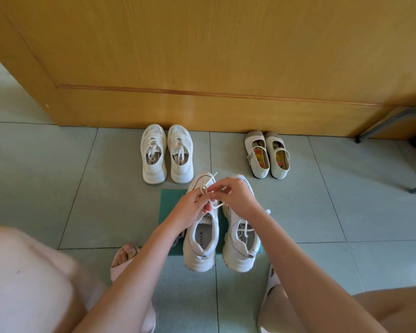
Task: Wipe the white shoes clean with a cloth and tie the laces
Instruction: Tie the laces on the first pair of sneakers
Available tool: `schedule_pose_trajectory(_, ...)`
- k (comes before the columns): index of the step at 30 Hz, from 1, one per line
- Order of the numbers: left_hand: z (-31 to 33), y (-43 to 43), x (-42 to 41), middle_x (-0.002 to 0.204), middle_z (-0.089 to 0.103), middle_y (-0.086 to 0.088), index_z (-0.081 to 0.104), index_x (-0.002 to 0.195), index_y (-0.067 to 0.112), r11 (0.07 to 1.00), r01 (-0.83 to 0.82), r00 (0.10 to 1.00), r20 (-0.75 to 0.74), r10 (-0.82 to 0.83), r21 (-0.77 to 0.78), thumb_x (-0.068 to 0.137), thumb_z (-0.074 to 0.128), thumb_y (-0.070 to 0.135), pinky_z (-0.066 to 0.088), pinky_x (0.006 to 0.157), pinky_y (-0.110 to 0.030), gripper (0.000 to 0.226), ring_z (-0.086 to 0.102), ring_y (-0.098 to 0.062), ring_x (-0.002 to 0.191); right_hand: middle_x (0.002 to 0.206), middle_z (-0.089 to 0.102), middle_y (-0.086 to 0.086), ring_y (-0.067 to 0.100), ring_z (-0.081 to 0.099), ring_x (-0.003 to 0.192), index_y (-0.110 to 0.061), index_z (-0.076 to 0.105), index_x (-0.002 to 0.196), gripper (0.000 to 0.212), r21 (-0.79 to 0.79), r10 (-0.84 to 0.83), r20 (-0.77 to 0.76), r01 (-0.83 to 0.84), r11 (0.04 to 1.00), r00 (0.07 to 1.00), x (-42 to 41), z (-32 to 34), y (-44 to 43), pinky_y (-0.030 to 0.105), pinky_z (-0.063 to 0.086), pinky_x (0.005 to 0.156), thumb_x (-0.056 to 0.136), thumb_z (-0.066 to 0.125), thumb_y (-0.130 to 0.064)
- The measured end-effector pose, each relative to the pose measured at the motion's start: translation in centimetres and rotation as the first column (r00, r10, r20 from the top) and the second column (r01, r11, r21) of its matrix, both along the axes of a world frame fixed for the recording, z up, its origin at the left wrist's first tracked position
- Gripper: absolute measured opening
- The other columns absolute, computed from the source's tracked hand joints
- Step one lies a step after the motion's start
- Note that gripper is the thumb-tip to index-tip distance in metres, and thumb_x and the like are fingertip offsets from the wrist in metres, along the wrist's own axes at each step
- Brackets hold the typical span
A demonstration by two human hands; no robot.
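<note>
Bow half-made on the left shoe (pixel 198 259): your left hand (pixel 194 205) pinches the loop (pixel 203 189), your right hand (pixel 238 198) pinches the lace (pixel 217 205) (draw both evenly, snug).

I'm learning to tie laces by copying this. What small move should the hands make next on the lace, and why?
Probably draw both hands apart to tighten the knot. The left hand pinches a small loop of the lace, the right hand pinches another part of it, and the lace hangs slack above the near left shoe, so the knot looks not yet snug.
</note>
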State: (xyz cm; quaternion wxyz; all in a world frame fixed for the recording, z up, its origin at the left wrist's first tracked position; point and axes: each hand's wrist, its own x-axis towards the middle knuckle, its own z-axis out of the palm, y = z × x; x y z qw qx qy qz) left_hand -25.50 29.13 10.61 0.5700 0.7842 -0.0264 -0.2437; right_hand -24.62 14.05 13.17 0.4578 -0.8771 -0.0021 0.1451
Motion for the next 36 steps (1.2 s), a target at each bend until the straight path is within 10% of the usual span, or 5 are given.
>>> schedule_pose_trajectory(8, 0.1, 0.4, 0.0, 0.073, 0.067, 0.001, 0.065, 0.092, 0.009, 0.989, -0.111, 0.992, -0.072, 0.104, -0.094, 0.100, 0.042, 0.025, 0.046, 0.065, -0.009, 0.029, 0.062, -0.010, 0.070, 0.083, 0.065, 0.003, 0.015, 0.057, 0.072, -0.012, 0.064, 0.089, 0.005, -0.069, -0.019, -0.019, 0.018, 0.997, 1.000, 0.1, -0.5, 0.1, 0.025, 0.048, 0.068, 0.086, 0.065, -0.016)
schedule_pose_trajectory(17, 0.5, 0.5, 0.1, 0.086, 0.072, -0.004, 0.069, 0.104, 0.013, 0.953, -0.239, 0.958, -0.203, 0.201, -0.187, 0.093, 0.055, 0.024, 0.049, 0.064, -0.008, 0.020, 0.066, -0.005, 0.073, 0.074, 0.062, 0.002, 0.013, 0.056, 0.061, -0.007, 0.053, 0.098, 0.008, 0.222, -0.241, -0.148, 0.270, 0.937, 0.959, -1.6, -0.9, 1.1, 0.024, 0.052, 0.060, 0.097, 0.047, -0.012)
schedule_pose_trajectory(23, 0.3, 0.9, 0.1, 0.058, 0.062, 0.011, 0.070, 0.104, 0.020, 0.935, -0.267, 0.932, -0.310, 0.190, -0.231, 0.090, 0.060, 0.023, 0.040, 0.053, -0.009, 0.018, 0.051, 0.002, 0.051, 0.072, 0.062, -0.007, 0.010, 0.057, 0.063, -0.011, 0.054, 0.094, 0.003, 0.205, -0.085, -0.083, 0.101, 0.974, 0.993, -2.7, -0.8, 0.9, 0.024, 0.053, 0.065, 0.095, 0.052, -0.011)
schedule_pose_trajectory(29, 0.7, 0.3, 0.2, 0.079, 0.072, -0.004, 0.071, 0.089, 0.023, 0.971, -0.194, 0.976, -0.131, 0.175, -0.142, 0.090, 0.060, 0.024, 0.051, 0.071, -0.014, 0.010, 0.065, -0.001, 0.066, 0.077, 0.061, 0.004, 0.017, 0.060, 0.065, -0.013, 0.053, 0.087, 0.008, 0.298, -0.237, -0.098, 0.256, 0.919, 0.966, -2.8, -0.8, 0.4, 0.032, 0.056, 0.068, 0.095, 0.052, -0.009)
schedule_pose_trajectory(36, -0.1, 1.1, 0.5, 0.092, 0.073, -0.007, 0.073, 0.094, 0.021, 0.906, -0.309, 0.902, -0.390, 0.183, -0.290, 0.087, 0.063, 0.022, 0.051, 0.077, -0.021, 0.012, 0.064, -0.017, 0.084, 0.090, 0.061, 0.001, 0.011, 0.054, 0.076, -0.010, 0.064, 0.091, 0.006, 0.048, -0.060, 0.061, 0.057, 0.997, 0.996, -2.8, -1.2, 0.3, 0.023, 0.046, 0.071, 0.088, 0.063, -0.015)
